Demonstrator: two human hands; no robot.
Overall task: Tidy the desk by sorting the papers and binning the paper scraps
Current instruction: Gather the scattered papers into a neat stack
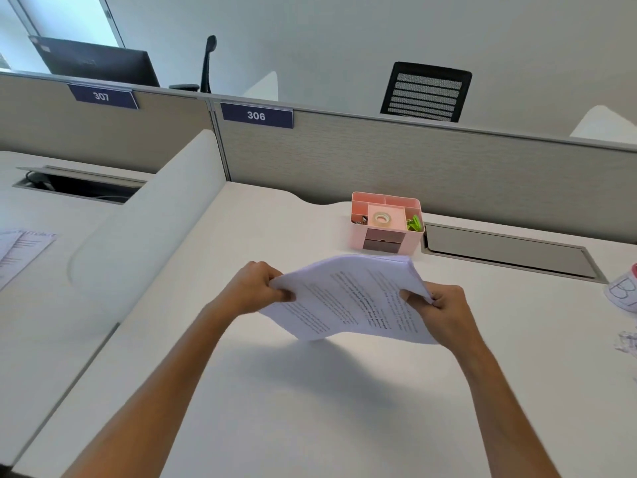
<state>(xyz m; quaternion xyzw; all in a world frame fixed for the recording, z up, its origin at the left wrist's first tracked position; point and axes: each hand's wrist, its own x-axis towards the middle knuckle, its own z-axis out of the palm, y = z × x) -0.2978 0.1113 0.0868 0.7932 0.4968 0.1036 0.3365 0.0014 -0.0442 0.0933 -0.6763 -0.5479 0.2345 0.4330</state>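
Observation:
A stack of printed white papers (348,301) hangs in the air above the middle of the white desk (310,408), sagging a little and casting a shadow below. My left hand (255,288) grips the stack's left edge with curled fingers. My right hand (444,305) grips its right edge, thumb on top of the sheets. At the far right edge of the view lies a crumpled paper scrap (628,343), and above it a curled paper with large letters (624,293), both cut off by the frame.
A pink desk organiser (386,222) with tape and clips stands at the back near the grey partition (413,160). A grey cable flap (506,250) lies to its right. A white divider (148,219) bounds the left; a printed sheet (20,253) lies on the neighbouring desk.

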